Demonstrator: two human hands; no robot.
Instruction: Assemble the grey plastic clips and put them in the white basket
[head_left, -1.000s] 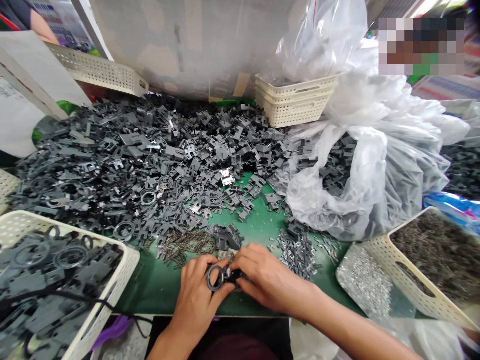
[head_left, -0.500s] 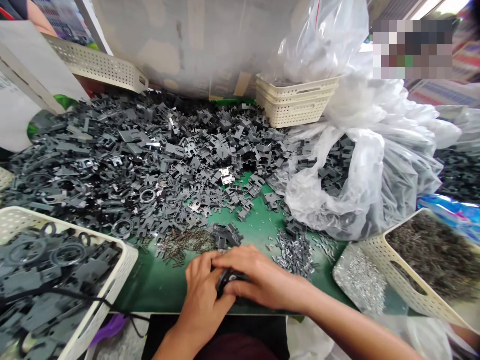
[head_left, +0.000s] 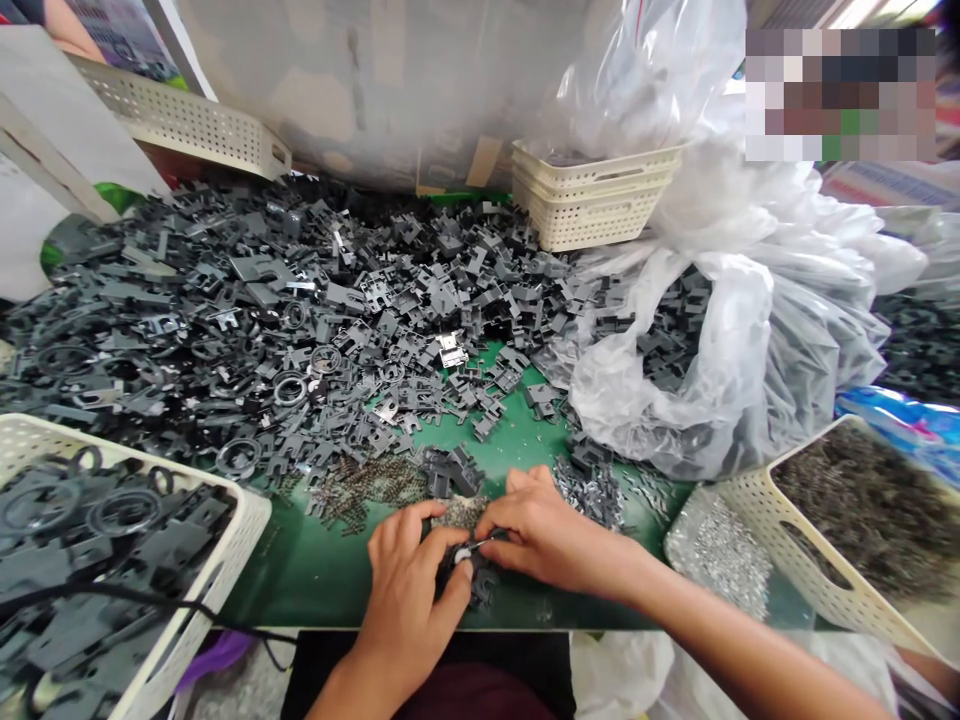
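"Which step is in hand?"
"Seemingly close two-handed handling: the left hand point(head_left: 411, 570) pinches a small dark-grey plastic part point(head_left: 448, 564), thumb and forefinger nearly closed, at the frame's lower centre."
"And the right hand point(head_left: 551, 530)?"
"Fingertips bunched beside it; whether they grip anything, one cannot tell. The next move would call for steady left-hand support."

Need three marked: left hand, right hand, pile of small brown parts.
Left hand point(head_left: 406, 578), head view: back of the hand.
Right hand point(head_left: 541, 528), head view: back of the hand.
Pile of small brown parts point(head_left: 369, 489), head view: middle of the pile.
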